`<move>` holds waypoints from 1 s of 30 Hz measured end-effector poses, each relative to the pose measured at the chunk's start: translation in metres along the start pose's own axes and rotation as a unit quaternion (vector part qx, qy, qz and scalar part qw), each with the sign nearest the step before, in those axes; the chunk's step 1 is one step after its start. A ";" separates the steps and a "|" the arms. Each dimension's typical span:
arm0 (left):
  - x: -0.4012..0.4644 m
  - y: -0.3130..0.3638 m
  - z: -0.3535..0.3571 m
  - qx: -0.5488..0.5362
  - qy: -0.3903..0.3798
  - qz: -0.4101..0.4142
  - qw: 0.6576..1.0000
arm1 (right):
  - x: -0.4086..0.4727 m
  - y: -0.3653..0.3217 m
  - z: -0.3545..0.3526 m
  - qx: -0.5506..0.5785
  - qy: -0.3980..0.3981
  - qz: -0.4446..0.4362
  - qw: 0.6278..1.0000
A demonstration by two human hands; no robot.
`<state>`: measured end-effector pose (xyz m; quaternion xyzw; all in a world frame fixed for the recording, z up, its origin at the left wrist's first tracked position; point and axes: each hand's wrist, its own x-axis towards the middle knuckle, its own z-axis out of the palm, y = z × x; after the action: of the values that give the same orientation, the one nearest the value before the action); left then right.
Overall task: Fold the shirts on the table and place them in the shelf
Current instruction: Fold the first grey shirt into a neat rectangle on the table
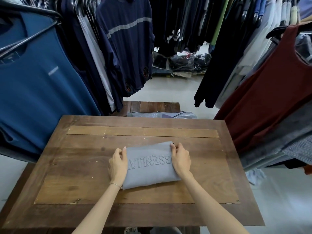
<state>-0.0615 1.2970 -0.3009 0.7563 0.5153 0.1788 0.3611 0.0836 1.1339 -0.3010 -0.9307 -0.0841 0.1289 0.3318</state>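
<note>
Here, the left hand (117, 163) and right hand (180, 159) grip the two side edges of the folded grey shirt with raised lettering (150, 166), fingers curled over the cloth; the shirt lies flat at the centre of the brown wooden table (84, 174); beyond hang a blue T-shirt (38, 92) at left and a maroon sleeveless top (270, 93) at right; bagged garments (184, 63) lie on the floor farther back.
</note>
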 end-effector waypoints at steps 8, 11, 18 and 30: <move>-0.039 0.019 -0.005 0.034 0.093 0.216 0.971 | -0.033 -0.005 0.007 0.002 0.108 -0.244 0.964; -0.052 0.022 0.026 0.129 -0.025 0.342 0.930 | -0.050 -0.005 0.039 -0.054 0.012 -0.337 0.940; -0.047 -0.004 0.042 0.256 -0.112 0.302 0.911 | -0.046 0.005 0.043 -0.136 -0.059 -0.301 0.942; -0.041 -0.013 0.009 0.028 0.008 0.119 0.992 | -0.029 0.008 -0.005 0.032 0.015 -0.126 0.991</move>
<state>-0.0810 1.2595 -0.3122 0.8208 0.4292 0.2122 0.3116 0.0579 1.1177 -0.2965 -0.9033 -0.1916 0.0745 0.3764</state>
